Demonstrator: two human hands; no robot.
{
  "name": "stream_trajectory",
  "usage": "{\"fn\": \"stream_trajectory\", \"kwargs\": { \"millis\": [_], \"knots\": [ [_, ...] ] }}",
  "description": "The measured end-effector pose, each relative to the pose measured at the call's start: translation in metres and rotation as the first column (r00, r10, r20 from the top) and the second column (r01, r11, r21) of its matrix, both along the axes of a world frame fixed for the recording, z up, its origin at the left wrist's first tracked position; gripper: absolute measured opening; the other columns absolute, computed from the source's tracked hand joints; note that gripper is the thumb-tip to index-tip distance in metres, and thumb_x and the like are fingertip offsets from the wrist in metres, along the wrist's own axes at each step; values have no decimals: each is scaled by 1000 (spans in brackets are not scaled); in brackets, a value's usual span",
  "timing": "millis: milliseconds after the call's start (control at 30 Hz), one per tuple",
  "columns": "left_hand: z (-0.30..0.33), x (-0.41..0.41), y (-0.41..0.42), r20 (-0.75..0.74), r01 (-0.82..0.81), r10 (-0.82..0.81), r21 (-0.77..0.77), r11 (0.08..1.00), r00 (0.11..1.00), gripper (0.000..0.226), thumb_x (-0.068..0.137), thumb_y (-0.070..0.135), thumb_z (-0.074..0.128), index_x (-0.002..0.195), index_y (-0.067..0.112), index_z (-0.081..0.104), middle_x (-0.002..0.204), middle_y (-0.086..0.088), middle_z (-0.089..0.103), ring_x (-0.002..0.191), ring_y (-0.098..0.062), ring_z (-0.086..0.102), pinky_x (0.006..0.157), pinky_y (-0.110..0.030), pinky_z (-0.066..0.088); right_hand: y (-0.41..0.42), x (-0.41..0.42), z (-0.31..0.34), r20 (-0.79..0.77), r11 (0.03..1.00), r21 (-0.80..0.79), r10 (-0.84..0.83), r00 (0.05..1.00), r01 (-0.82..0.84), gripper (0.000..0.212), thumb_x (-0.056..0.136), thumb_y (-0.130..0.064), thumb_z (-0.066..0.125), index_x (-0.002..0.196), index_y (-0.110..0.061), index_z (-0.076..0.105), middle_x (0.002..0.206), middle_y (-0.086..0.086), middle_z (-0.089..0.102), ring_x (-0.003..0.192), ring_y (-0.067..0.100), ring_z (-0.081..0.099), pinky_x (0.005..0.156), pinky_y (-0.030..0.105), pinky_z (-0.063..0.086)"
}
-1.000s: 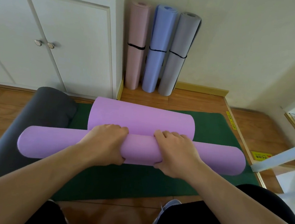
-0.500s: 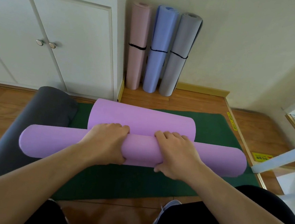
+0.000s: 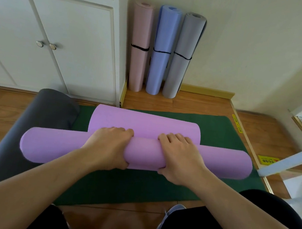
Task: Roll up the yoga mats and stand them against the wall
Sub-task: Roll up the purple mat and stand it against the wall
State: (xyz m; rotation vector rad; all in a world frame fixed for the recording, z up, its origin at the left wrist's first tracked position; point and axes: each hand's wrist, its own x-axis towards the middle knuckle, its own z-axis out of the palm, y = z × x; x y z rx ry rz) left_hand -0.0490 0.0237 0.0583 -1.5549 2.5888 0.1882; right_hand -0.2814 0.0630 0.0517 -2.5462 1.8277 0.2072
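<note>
Head view, green mat (image 3: 217,135) underneath, grey mat (image 3: 44,109) left, cabinet (image 3: 70,44) behind

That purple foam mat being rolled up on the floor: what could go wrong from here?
Both hands, left hand and right hand, grip only the middle of the purple foam yoga mat, so its far ends may roll looser and turn cone-shaped. The flat tail still has to be rolled in. The three rolled mats at the wall carry black straps; none is in view here, so this roll might spring open once stood up.

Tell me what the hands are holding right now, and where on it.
Both the left hand and right hand grip the purple yoga mat around the middle of its rolled part.
</note>
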Motion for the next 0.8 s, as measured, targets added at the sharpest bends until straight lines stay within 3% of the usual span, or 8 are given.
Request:
{"fn": "stream_trajectory", "kwargs": {
  "millis": [133,267,367,533,600,700,800],
  "knots": [
    [0,3,1,-8,-2,3,71,997,1000,63,69,63,75,119,35,49,107,11,62,93,-14,58,74,-32,45,2,5,-2,-21,1000,4,10,1000,-10,69,82,-47,78,132,-19,39,120,4,62,107,31,60,86,43,48],
    [-5,0,8,30,80,-78,-60,995,996,74,76,62,76,135,30,44,127,5,57,114,-20,56,102,-37,47,0,4,3,6,998,59,-25,1000,25,61,79,-43,76,122,-19,40,108,3,63,96,31,61,70,39,42],
    [-9,-5,7,46,89,-85,-114,989,995,72,79,58,77,135,27,44,128,2,57,115,-21,56,102,-37,47,1,2,4,44,995,89,-47,998,43,61,77,-46,75,120,-23,39,109,2,62,97,31,61,72,40,46],
    [0,3,0,-31,29,-30,-6,1000,999,68,73,62,76,127,33,47,116,9,64,101,-16,61,83,-31,48,5,4,-1,26,1000,21,-2,1000,2,82,78,-57,81,138,-22,38,128,2,56,115,30,56,96,44,49],
    [1,3,1,-19,37,-37,15,999,999,67,72,63,76,125,33,47,115,9,65,100,-16,61,80,-31,45,5,6,-2,18,1000,22,-6,1000,5,73,79,-52,80,132,-21,41,122,2,60,110,30,59,88,42,49],
    [-2,2,5,14,80,-79,-35,996,997,71,73,65,74,129,31,48,123,7,61,109,-18,58,96,-34,47,3,7,0,17,999,41,-8,1000,7,60,79,-46,76,121,-21,41,111,3,64,99,30,60,72,38,42],
    [-6,-3,8,55,110,-104,-138,984,993,76,77,62,77,135,26,45,130,2,53,116,-21,54,104,-37,46,0,4,-2,56,997,72,-44,997,40,62,78,-56,75,118,-23,41,107,0,64,96,30,62,67,39,41]
  ]
}}
